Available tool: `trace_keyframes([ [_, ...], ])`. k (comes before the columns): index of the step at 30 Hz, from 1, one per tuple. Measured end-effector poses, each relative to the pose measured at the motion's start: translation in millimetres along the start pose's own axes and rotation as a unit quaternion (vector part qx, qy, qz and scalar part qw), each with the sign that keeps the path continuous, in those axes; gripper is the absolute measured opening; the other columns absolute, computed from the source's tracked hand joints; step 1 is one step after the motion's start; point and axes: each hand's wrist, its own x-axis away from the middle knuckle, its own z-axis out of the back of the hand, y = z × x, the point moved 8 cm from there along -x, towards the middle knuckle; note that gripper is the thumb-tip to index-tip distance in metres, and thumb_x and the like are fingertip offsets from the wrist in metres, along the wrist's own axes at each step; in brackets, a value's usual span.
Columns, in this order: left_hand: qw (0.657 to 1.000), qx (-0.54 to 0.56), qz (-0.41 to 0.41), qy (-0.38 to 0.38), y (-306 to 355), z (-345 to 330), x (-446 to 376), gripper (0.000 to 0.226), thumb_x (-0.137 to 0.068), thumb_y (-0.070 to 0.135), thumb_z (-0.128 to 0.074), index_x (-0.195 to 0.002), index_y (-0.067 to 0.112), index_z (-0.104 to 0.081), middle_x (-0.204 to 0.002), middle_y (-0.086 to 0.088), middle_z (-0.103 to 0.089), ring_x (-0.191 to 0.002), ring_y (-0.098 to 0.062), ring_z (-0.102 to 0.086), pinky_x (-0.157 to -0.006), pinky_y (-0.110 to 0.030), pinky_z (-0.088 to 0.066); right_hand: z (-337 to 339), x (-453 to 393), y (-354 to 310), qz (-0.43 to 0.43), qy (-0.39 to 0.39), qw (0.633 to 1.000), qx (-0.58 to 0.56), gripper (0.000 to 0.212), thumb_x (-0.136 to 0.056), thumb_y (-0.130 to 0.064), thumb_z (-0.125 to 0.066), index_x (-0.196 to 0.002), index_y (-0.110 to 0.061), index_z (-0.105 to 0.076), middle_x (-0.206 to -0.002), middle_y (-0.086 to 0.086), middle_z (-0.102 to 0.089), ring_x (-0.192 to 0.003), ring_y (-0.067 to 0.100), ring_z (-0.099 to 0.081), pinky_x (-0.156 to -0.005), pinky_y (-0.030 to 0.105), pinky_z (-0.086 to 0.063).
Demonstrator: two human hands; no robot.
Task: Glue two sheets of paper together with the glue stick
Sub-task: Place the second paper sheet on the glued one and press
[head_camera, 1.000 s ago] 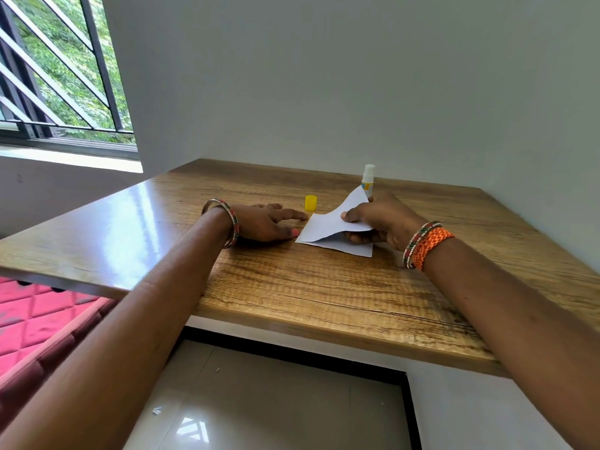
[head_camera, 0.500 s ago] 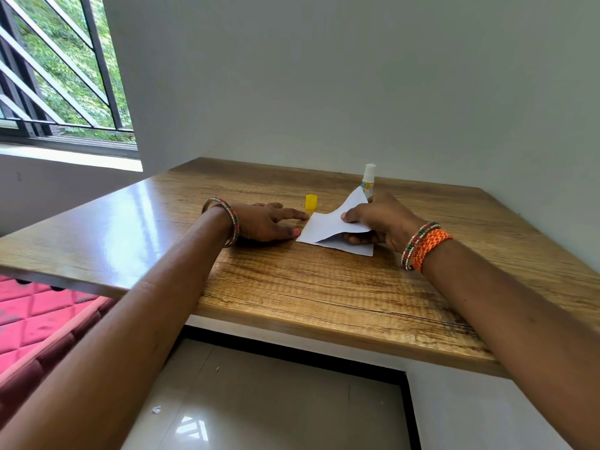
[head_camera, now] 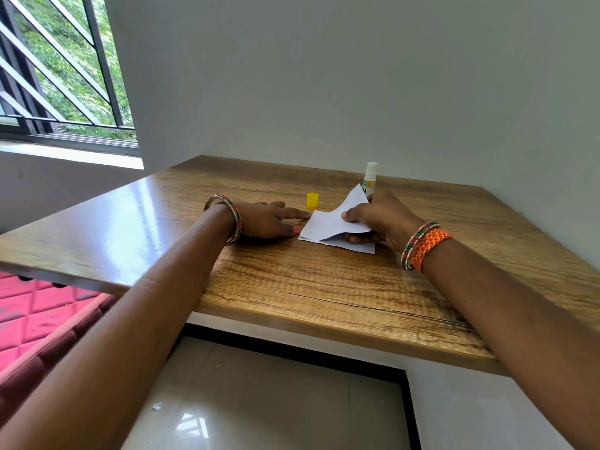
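1. The right hand [head_camera: 380, 219] pinches the top sheet [head_camera: 331, 219], thumb above and fingers beneath, and holds its right side lifted off the bottom sheet [head_camera: 357, 246], which lies flat toward the far right of the desk [head_camera: 292, 287].
2. The left hand [head_camera: 269, 220] rests on the desk with fingers straight and gripping nothing; its fingertips reach the sheets' left edge.
3. The glue stick [head_camera: 369, 178] stands upright and uncapped just behind the right hand, near the far edge; its cap [head_camera: 312, 200] stands beside the left fingertips.
4. I judge the step to be laying the top sheet onto the bottom one.
5. To do it well: keep the left edge pinned, match the corners, lower from left to right, then smooth outward so no crease or bubble forms.
6. Whether glue is already spread cannot be told.
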Motion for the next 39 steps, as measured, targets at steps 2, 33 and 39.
trace_keyframes([
  [2,1.000,0.026,-0.006,0.007,1.1,0.3,-1.3,0.047,-0.095,0.044,-0.030,-0.139,0.049,-0.017,-0.156,0.000,-0.012,-0.143,-0.029,-0.011,-0.114,-0.056,-0.010,-0.4,0.7,-0.7,0.005,0.001,1.000,0.004,0.055,-0.084,-0.001,-0.064,-0.131,-0.001,-0.037,-0.116,0.025,-0.058,-0.062,0.023,-0.064,-0.039,0.025,-0.052],
  [33,0.998,0.009,0.013,0.067,7.7,1.5,0.0,0.050,-0.091,0.056,-0.028,-0.139,0.049,-0.018,-0.156,0.006,-0.009,-0.144,-0.028,-0.001,-0.112,-0.059,-0.003,-2.5,0.7,-1.6,0.008,0.008,0.999,0.032,0.062,-0.084,0.000,-0.064,-0.138,-0.002,-0.033,-0.123,0.023,-0.055,-0.069,0.025,-0.064,-0.049,0.029,-0.053],
  [39,0.997,0.003,0.014,0.070,7.4,0.9,-1.5,0.050,-0.089,0.059,-0.029,-0.137,0.052,-0.018,-0.156,0.006,-0.009,-0.144,-0.028,-0.001,-0.112,-0.059,-0.004,-2.2,1.7,-1.3,0.002,0.009,0.999,0.038,0.061,-0.084,0.000,-0.065,-0.137,-0.002,-0.034,-0.123,0.022,-0.055,-0.076,0.028,-0.066,-0.054,0.031,-0.055],
])
